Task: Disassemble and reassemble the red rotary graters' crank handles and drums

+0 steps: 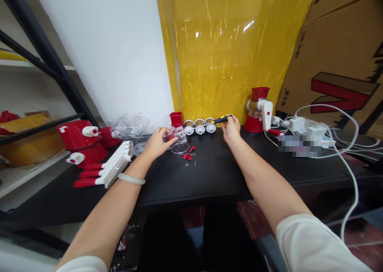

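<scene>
My left hand (157, 143) is closed around a clear plastic housing (178, 138) that lies on its side on the black table (215, 172). My right hand (231, 129) grips a screwdriver with a yellow and black handle (222, 120); its shaft runs left toward the clear housing. Small red clips and screws (188, 156) lie on the table just below the housing. A pale bangle circles my left wrist.
Three metal drum blades (200, 126) and a red cup (176, 119) stand behind the housing. An assembled red and white grater (257, 110) stands at right, beside chargers and white cables (308, 130). Red bases (79, 136), white handles (115, 166) and clear bowls (128, 126) sit left.
</scene>
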`<action>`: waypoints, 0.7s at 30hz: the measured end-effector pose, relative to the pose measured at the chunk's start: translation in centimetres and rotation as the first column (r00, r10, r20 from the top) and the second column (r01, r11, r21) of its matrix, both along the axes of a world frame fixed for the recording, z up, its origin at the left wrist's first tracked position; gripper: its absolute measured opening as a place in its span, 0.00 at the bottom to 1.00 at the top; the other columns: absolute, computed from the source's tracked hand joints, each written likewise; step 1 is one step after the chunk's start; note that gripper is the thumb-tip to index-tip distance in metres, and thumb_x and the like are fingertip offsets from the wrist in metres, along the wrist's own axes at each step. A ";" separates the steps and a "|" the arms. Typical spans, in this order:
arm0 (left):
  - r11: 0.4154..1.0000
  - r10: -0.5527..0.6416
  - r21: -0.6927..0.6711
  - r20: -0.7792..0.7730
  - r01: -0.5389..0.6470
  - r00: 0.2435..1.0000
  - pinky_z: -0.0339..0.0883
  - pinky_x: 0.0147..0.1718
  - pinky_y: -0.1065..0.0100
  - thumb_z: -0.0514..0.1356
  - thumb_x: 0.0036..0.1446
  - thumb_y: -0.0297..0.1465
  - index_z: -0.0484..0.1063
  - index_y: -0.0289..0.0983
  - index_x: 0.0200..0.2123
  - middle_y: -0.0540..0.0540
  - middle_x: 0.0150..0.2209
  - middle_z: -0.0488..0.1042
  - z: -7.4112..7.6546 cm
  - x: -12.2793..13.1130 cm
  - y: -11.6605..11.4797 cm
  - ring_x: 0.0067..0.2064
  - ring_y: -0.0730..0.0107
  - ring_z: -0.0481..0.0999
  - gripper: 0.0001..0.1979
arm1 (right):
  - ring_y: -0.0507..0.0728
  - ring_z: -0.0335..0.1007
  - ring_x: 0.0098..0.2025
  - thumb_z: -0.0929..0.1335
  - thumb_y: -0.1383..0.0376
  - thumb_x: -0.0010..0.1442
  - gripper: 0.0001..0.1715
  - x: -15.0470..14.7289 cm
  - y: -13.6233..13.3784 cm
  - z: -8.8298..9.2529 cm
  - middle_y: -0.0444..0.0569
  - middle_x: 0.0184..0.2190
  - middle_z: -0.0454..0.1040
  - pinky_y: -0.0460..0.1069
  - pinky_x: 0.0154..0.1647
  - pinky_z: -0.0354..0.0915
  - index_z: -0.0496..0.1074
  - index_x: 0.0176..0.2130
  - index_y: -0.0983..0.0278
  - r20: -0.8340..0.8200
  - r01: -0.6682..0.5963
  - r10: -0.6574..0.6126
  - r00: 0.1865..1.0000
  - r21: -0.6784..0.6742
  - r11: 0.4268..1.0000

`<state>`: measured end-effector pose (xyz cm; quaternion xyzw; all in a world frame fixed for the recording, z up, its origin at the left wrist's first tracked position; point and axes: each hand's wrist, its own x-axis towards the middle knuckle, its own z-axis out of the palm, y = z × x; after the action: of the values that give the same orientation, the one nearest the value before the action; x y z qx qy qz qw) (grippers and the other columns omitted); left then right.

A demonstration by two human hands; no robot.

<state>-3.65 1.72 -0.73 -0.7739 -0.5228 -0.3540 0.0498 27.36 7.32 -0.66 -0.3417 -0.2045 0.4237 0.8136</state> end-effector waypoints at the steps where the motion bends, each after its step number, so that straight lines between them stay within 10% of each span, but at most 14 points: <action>1: 1.000 0.002 0.000 0.001 -0.002 1.000 0.68 0.53 0.54 0.61 0.57 0.51 0.70 0.41 0.47 0.41 0.51 0.71 0.0 0.0 0.0 0.53 0.53 0.74 0.23 | 0.47 0.72 0.33 0.66 0.67 0.56 0.11 0.0 0.0 0.0 0.40 0.36 0.71 0.43 0.32 0.66 0.67 0.42 0.59 -0.006 -0.006 0.006 1.000 0.005 1.000; 21: 1.000 0.009 -0.010 -0.011 -0.009 1.000 0.67 0.54 0.55 0.62 0.57 0.51 0.70 0.40 0.48 0.41 0.51 0.71 0.1 0.1 -0.1 0.53 0.53 0.73 0.24 | 0.48 0.71 0.33 0.69 0.63 0.58 0.12 -0.2 0.1 0.0 0.38 0.34 0.70 0.50 0.41 0.71 0.65 0.42 0.58 -0.096 0.017 -0.007 0.995 0.101 0.995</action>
<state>-3.59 1.66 -0.64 -0.7736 -0.5279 -0.3468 0.0506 27.14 7.43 -0.65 -0.2803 -0.1847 0.4237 0.8413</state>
